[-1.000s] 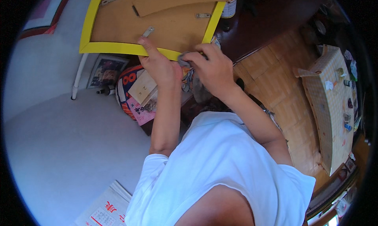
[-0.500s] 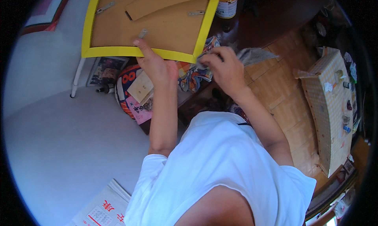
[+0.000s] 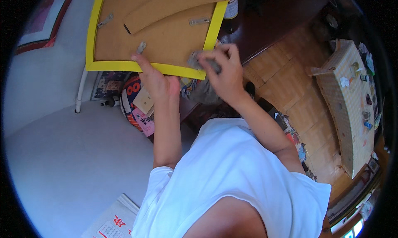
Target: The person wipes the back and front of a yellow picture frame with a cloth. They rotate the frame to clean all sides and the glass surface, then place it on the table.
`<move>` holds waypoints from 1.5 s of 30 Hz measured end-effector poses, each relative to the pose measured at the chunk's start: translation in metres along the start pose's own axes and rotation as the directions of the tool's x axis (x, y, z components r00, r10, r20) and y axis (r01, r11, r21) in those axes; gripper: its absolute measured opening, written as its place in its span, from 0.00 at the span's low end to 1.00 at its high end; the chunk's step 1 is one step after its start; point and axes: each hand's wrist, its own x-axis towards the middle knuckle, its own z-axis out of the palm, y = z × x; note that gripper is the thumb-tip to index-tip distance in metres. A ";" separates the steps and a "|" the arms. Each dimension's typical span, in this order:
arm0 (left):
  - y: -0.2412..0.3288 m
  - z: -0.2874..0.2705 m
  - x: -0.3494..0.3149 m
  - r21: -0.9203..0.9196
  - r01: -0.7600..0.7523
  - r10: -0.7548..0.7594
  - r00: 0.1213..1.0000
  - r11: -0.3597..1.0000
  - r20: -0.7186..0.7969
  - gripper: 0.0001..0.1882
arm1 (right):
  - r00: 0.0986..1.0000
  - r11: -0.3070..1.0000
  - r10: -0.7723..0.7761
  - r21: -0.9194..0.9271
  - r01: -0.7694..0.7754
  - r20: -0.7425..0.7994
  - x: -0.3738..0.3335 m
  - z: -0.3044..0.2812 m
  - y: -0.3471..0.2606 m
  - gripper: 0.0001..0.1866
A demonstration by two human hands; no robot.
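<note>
A picture frame [image 3: 147, 66] with a yellow border is held up in front of me, its brown backboard [image 3: 166, 43] facing me. Small metal clips and a folded-out stand strip [image 3: 166, 15] sit on that back. My left hand [image 3: 157, 80] grips the lower border from below, thumb lying over the edge near a clip. In my right hand [image 3: 226, 72] is a grey cloth [image 3: 199, 60], pinched between the fingers and pressed at the frame's lower right corner. Part of the cloth hangs below the border.
Behind the frame stands a dark table [image 3: 269, 18] with a tub [image 3: 231, 8] on it. A bench with a checkered cover [image 3: 340, 109] and small items stands at the right on the wooden floor. Left is a white wall with a pipe [image 3: 81, 88]; papers [image 3: 144, 101] lie below the frame.
My right hand and the cloth have moved left, onto the frame's lower right corner. The frame has dropped slightly, and my left hand keeps its hold.
</note>
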 end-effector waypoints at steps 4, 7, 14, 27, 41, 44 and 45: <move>0.000 -0.002 -0.014 0.023 0.054 -0.053 0.997 0.998 -0.056 0.35 | 0.981 1.000 -0.024 -0.017 0.021 -0.190 0.051 -0.005 0.047 0.07; -0.002 -0.001 -0.016 0.000 0.061 -0.060 0.996 0.998 -0.059 0.35 | 0.969 0.986 0.102 0.151 -0.069 -0.226 0.069 -0.007 0.052 0.07; -0.015 -0.002 0.013 -0.068 -0.026 0.025 1.000 0.997 -0.011 0.34 | 0.989 0.976 0.144 0.165 -0.146 0.023 -0.017 0.020 -0.009 0.08; -0.014 0.013 0.003 -0.024 -0.077 0.074 0.993 0.997 -0.089 0.33 | 0.993 0.996 0.005 -0.083 -0.016 -0.122 0.041 0.020 -0.005 0.08; -0.006 0.005 0.022 -0.051 -0.046 0.039 0.991 0.998 -0.128 0.34 | 0.951 0.867 0.306 0.426 -0.260 -0.041 0.021 0.008 0.030 0.09; -0.009 0.003 0.023 -0.098 -0.037 0.028 0.996 0.995 -0.088 0.34 | 0.924 0.664 0.382 0.684 -0.302 0.037 0.034 0.014 0.011 0.09; -0.013 0.002 0.026 -0.130 -0.033 0.026 0.998 0.991 -0.057 0.33 | 0.953 0.771 0.303 0.586 -0.249 0.005 0.028 0.020 0.005 0.08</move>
